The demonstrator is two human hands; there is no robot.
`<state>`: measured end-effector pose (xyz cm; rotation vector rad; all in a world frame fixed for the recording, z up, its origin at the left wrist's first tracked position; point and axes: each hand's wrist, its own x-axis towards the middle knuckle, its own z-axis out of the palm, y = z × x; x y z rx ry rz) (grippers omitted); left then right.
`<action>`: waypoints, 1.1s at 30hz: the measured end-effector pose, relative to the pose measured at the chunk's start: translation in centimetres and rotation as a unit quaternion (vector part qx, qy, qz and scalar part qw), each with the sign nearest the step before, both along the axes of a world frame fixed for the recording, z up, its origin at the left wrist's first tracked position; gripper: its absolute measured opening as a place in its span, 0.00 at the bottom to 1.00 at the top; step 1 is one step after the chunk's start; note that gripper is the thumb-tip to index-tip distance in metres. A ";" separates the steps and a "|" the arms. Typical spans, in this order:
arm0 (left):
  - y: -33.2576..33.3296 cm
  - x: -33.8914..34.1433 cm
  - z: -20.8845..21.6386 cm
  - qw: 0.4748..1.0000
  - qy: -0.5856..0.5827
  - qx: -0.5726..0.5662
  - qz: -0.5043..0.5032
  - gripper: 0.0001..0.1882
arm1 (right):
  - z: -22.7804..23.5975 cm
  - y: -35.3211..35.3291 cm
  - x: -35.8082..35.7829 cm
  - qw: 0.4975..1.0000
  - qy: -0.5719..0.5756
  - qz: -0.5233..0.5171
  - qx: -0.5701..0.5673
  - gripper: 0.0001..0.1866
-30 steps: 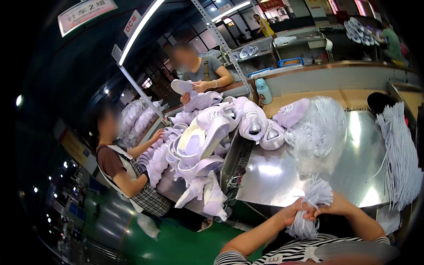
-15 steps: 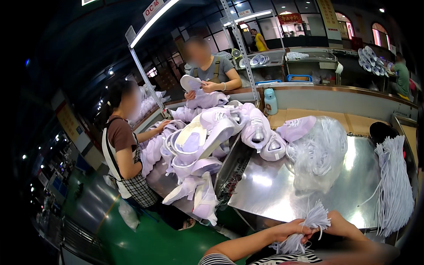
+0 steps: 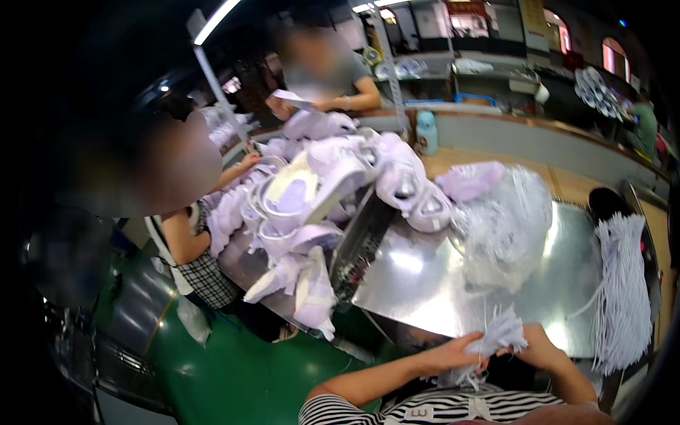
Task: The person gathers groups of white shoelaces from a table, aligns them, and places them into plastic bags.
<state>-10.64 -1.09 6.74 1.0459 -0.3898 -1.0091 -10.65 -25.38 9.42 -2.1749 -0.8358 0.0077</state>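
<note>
A bundle of white shoelaces (image 3: pixel 501 333) is gathered in front of my body, its loose ends fanning out above and below the grip. My left hand (image 3: pixel 459 355) wraps round the middle of it with closed fingers. From the other side my right hand (image 3: pixel 540 346) presses curled fingers against the same bundle; its fingertips are partly hidden behind the laces. Just beyond both hands lies the front edge of a shiny metal table (image 3: pixel 404 301). A long hank of white shoelaces (image 3: pixel 623 297) hangs over the table's right side.
A clear plastic bag (image 3: pixel 506 237) lies on the table beside pale lilac shoes (image 3: pixel 428 209). More shoes are heaped (image 3: pixel 290 195) on the left bench, where two co-workers (image 3: pixel 188 244) (image 3: pixel 347 88) handle them. A light blue bottle (image 3: pixel 426 133) stands behind.
The whole view has shifted, so the bench and shoes sit higher and further left. My hands stay on the shoelace bundle. The far co-worker has tilted the piece in hand.
</note>
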 end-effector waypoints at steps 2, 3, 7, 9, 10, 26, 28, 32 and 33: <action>0.4 0.0 -2.3 0.997 0.070 -0.036 0.010 0.36 | 1.7 0.4 0.5 0.985 0.171 -0.009 0.015 0.14; 0.2 0.8 -0.8 1.000 0.010 -0.003 -0.007 0.37 | 1.5 -0.1 0.9 0.972 0.227 -0.004 0.060 0.15; -1.1 0.8 -0.3 0.992 -0.009 0.012 0.125 0.20 | 0.7 1.9 0.2 0.878 0.360 -0.103 0.298 0.22; -1.0 0.3 0.8 0.982 0.020 -0.045 0.182 0.18 | 0.0 2.9 0.0 0.829 0.410 -0.097 0.369 0.26; -1.5 0.5 1.7 0.975 -0.006 -0.036 0.221 0.16 | -0.6 3.4 -0.2 0.802 0.434 -0.105 0.398 0.25; -1.0 3.2 -1.0 0.950 -0.089 0.146 0.260 0.17 | -2.8 3.9 -2.0 0.779 0.424 -0.018 0.462 0.13; -0.9 3.2 -0.7 0.958 -0.064 0.112 0.255 0.16 | -3.7 3.6 -1.7 0.761 0.414 0.014 0.499 0.13; -1.1 3.7 0.1 0.944 -0.032 0.078 0.318 0.17 | -2.7 3.5 -1.2 0.773 0.408 0.063 0.482 0.14; -0.8 4.1 0.0 0.946 -0.056 0.074 0.311 0.18 | -2.8 3.7 -1.3 0.767 0.433 0.072 0.469 0.14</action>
